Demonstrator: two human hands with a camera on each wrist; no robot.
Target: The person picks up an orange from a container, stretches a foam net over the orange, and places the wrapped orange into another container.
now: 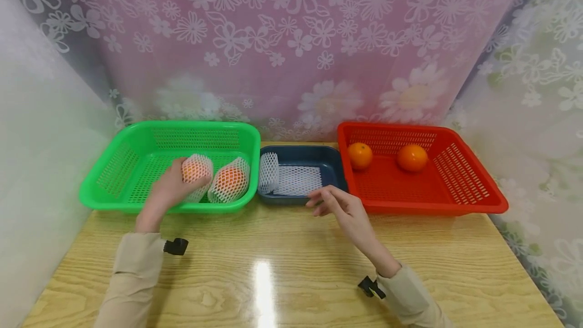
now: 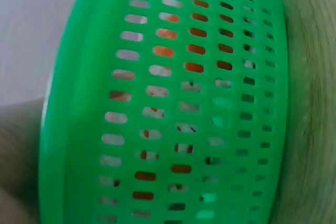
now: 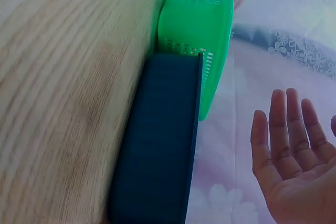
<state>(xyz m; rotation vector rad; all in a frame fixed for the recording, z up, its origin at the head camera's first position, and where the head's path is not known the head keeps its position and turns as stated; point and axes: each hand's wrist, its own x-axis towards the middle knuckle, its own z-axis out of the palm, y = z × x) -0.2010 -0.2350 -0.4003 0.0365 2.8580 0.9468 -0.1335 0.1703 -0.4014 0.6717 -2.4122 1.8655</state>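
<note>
Inside the green basket [image 1: 170,207], my left hand [image 1: 169,186] grips an orange [image 1: 196,170] wrapped in a white foam net. A second net-wrapped orange [image 1: 231,181] lies just right of it. In the left wrist view the basket wall [image 2: 84,129] hides most of that hand; bits of orange and white show through its slots. My right hand [image 1: 348,211] hovers at the front right corner of the dark blue tray [image 1: 300,150], holding nothing. Its fingers [image 3: 278,129] are extended in the right wrist view. In the tray lie white foam nets [image 1: 298,180].
To the right stands a red basket [image 1: 437,208] with two bare oranges, one orange [image 1: 360,156] by its left wall and another orange [image 1: 412,158] farther right. All three containers stand side by side on the wooden table [image 1: 218,267], before a flowered curtain [image 1: 291,39].
</note>
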